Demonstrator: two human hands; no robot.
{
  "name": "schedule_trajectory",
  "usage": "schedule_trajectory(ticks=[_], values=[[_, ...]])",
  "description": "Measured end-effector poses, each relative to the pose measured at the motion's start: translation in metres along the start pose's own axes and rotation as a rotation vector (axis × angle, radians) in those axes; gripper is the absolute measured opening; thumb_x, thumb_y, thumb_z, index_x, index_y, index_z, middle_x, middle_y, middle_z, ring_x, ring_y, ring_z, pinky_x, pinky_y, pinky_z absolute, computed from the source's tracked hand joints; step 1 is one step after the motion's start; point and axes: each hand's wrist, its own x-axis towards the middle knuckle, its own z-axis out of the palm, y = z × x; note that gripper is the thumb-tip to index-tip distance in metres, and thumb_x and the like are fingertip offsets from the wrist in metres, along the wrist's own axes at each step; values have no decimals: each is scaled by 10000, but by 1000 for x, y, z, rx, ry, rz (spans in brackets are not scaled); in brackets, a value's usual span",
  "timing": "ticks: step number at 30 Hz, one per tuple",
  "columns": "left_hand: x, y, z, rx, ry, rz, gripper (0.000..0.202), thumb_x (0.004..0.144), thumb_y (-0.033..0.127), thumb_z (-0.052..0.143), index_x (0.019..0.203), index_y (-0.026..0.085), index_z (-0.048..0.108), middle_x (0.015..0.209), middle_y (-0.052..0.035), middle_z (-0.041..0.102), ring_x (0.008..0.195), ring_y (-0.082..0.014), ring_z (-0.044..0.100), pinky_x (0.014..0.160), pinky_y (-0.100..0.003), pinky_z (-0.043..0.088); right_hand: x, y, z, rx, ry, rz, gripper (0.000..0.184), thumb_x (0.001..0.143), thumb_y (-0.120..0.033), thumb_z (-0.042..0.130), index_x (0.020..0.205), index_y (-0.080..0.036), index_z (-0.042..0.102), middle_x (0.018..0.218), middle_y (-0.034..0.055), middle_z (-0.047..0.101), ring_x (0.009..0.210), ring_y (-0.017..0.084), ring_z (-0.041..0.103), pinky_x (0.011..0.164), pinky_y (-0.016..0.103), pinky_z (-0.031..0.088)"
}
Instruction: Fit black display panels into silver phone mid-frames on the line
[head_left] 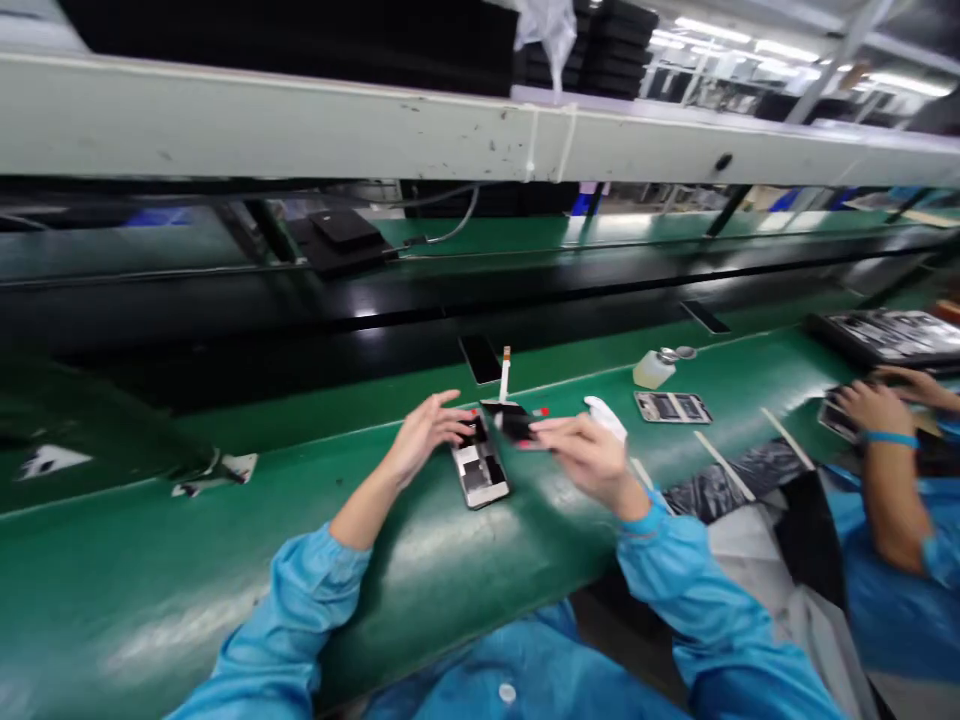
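Note:
An opened phone (481,478) lies on the green bench in front of me, its inner parts showing. My left hand (429,436) is at its upper left edge, fingers stretched out and apart, with the fingertips over the phone's top end. Whether they touch it I cannot tell. To the right, my right hand (589,455) pinches a thin black flat piece (517,428), blurred, above and beside the phone's upper right. Behind that piece a white strip with a brownish tip (505,372) stands out. A white curved object (606,416) is just behind my right hand.
A dark phone-sized panel (480,358) lies behind the phone. Right of my hands are a bottle of pale liquid (654,369) and another opened phone (673,407). A co-worker's hands (881,410) work at far right, near a black tray (832,340). A shelf beam (300,130) crosses above.

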Motion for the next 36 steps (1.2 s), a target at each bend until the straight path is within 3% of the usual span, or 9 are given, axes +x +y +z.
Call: schedule_trajectory(ticks=[3, 7, 13, 20, 22, 25, 28, 32, 36], values=[[-31, -5, 9, -185, 67, -47, 973, 883, 916, 730, 1499, 170, 629, 1082, -186, 833, 933, -360, 830, 844, -524, 684, 1, -3, 78, 62, -97, -231, 407, 1072, -43, 648, 1393, -251, 788, 1066, 108, 856, 1144, 280, 864, 917, 425, 743], [-49, -11, 9, -347, 260, 19, 1008, 731, 577, 1058, 1548, 229, 581, 1178, -116, 847, 1036, -312, 838, 991, -463, 675, -17, 11, 116, 106, -148, -281, 436, 1092, -87, 635, 1463, -280, 758, 1259, 145, 852, 1264, 308, 829, 1009, 521, 728], [-65, -17, 6, -453, 415, 52, 727, 599, 400, 1134, 1150, 148, 732, 1065, -99, 847, 932, -249, 818, 884, -349, 673, -37, 36, 114, 198, -151, 46, 474, 1065, -107, 650, 1410, -378, 827, 1596, 108, 715, 1468, 338, 714, 1156, 580, 662], [-66, -21, 7, -478, 453, 32, 508, 738, 515, 1038, 885, 135, 734, 659, -34, 714, 471, -177, 648, 406, -255, 470, -34, 40, 115, 495, -51, 565, 286, 1094, -387, 699, 1297, -304, 881, 1387, 129, 819, 1132, 298, 842, 933, 481, 735], [-66, -22, 10, -489, 469, 78, 512, 783, 552, 1010, 912, 146, 728, 697, -40, 737, 521, -194, 710, 452, -256, 526, -30, 37, 116, 649, -62, 777, 436, 1048, -513, 767, 1413, -279, 815, 1244, 134, 851, 916, 269, 847, 663, 380, 702], [-68, -25, 20, -511, 456, 141, 578, 811, 585, 1004, 1114, 165, 748, 1001, -101, 847, 838, -276, 860, 748, -340, 695, -24, 29, 118, 912, -169, 984, 685, 926, -602, 894, 1480, -241, 714, 1042, 114, 859, 668, 221, 788, 427, 254, 502], [-74, -31, 35, -514, 362, 126, 709, 827, 632, 996, 1280, 149, 742, 1221, -187, 845, 1065, -375, 863, 961, -482, 698, -19, 22, 119, 1038, -198, 1096, 719, 842, -642, 957, 1359, -229, 676, 889, 69, 829, 604, 198, 758, 390, 197, 407], [-83, -41, 49, -485, 215, 76, 846, 906, 768, 861, 1388, 89, 714, 1320, -289, 800, 1236, -459, 800, 1025, -575, 654, -16, 21, 119, 1023, -79, 1184, 653, 806, -681, 968, 1100, -270, 555, 717, -50, 710, 525, 145, 682, 372, 146, 339], [-90, -47, 54, -397, 113, 78, 933, 960, 899, 661, 1471, 119, 687, 1424, -288, 758, 1310, -449, 745, 1055, -593, 627, -19, 22, 123, 984, -3, 1196, 728, 790, -662, 982, 1197, -310, 491, 785, -75, 709, 506, 138, 670, 357, 155, 335]])
